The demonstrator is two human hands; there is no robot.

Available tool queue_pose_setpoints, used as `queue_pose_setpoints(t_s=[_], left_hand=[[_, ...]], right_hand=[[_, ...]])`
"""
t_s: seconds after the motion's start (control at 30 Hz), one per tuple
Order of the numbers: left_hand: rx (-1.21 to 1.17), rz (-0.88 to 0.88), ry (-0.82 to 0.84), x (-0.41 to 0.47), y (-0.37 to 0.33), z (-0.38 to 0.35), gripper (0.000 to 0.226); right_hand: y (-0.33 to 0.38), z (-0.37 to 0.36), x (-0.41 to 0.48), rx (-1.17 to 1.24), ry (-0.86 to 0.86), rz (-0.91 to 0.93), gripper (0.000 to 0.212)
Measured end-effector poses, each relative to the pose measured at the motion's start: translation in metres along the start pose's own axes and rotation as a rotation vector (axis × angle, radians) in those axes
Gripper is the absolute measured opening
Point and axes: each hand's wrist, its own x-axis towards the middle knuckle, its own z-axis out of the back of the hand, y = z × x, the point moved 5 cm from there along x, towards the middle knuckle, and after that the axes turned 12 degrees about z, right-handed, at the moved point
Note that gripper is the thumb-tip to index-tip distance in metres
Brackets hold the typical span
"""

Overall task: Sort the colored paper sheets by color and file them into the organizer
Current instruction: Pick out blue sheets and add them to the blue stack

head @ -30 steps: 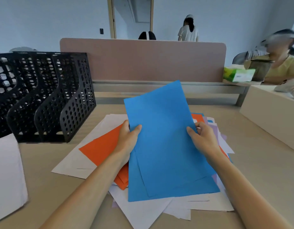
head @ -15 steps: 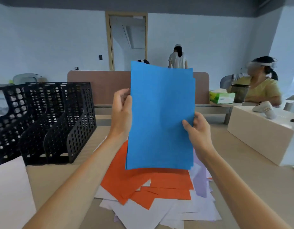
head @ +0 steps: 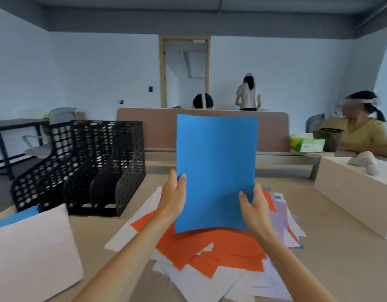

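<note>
Green tissue box just beside dark mesh bin; pale wooden box nearer.

Two hands, one black organizer, three other people, one tissue box

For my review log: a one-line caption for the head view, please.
Left hand and right hand hold blue paper upright over the mixed paper pile, black organizer to the left.

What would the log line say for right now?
held: blue paper, upright over pile | left hand: grips left edge | right hand: grips right edge | organizer: at left, blue not filed yet
</note>
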Motion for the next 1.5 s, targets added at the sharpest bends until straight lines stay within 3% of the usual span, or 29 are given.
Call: queue_pose_setpoints(t_s=[0.1, 0.23, 0.47, 0.53, 0.63, 0.77, 0.83, 0.9, 1.0, 1.17, 1.27, 1.37, 1.43, 1.5], left_hand=[[-0.027, -0.026, -0.058, -0.016, -0.006, 0.052, 0.016], [-0.128, 0.081, -0.167, -0.054, 0.020, 0.154, 0.019], [-0.142, 0.363, -0.522, -0.159, 0.082, 0.340, 0.026], [-0.162, 0.408, -0.588, -0.191, 0.091, 0.374, 0.024], [-0.181, 0.448, -0.652, -0.229, 0.100, 0.413, 0.022], [-0.200, 0.523, -0.686, -0.260, 0.114, 0.441, 0.023], [-0.185, 0.550, -0.681, -0.269, 0.117, 0.446, 0.022], [-0.175, 0.560, -0.685, -0.275, 0.120, 0.454, 0.023], [-0.174, 0.580, -0.693, -0.282, 0.123, 0.466, 0.024], [-0.209, 0.581, -0.679, -0.283, 0.130, 0.476, 0.025], [-0.235, 0.560, -0.691, -0.272, 0.126, 0.474, 0.022], [-0.254, 0.546, -0.714, -0.258, 0.128, 0.472, 0.020], [-0.181, 0.553, -0.708, -0.245, 0.130, 0.467, 0.022], [-0.070, 0.592, -0.680, -0.227, 0.135, 0.461, 0.022]], right_hand=[[0.030, -0.042, -0.005, 0.021, 0.060, 0.046, 0.016], [0.075, -0.128, -0.036, 0.129, 0.220, 0.014, 0.017], [0.169, -0.278, -0.138, 0.314, 0.712, -0.016, 0.024], [0.187, -0.312, -0.164, 0.395, 0.890, -0.041, 0.035], [0.212, -0.344, -0.201, 0.361, 1.212, 0.176, 0.056], [0.224, -0.360, -0.252, 0.108, 1.555, 0.775, 0.095], [0.216, -0.369, -0.264, -0.122, 1.541, 1.013, 0.113], [0.212, -0.371, -0.264, -0.215, 1.472, 1.102, 0.110], [0.210, -0.370, -0.259, -0.209, 1.408, 1.136, 0.077], [0.217, -0.359, -0.223, -0.264, 1.122, 1.128, 0.028], [0.219, -0.350, -0.186, -0.287, 0.886, 0.950, 0.020], [0.207, -0.338, -0.148, -0.192, 0.652, 0.600, 0.025], [0.195, -0.333, -0.131, -0.113, 0.568, 0.388, 0.032], [0.188, -0.330, -0.120, -0.103, 0.523, 0.303, 0.034]])
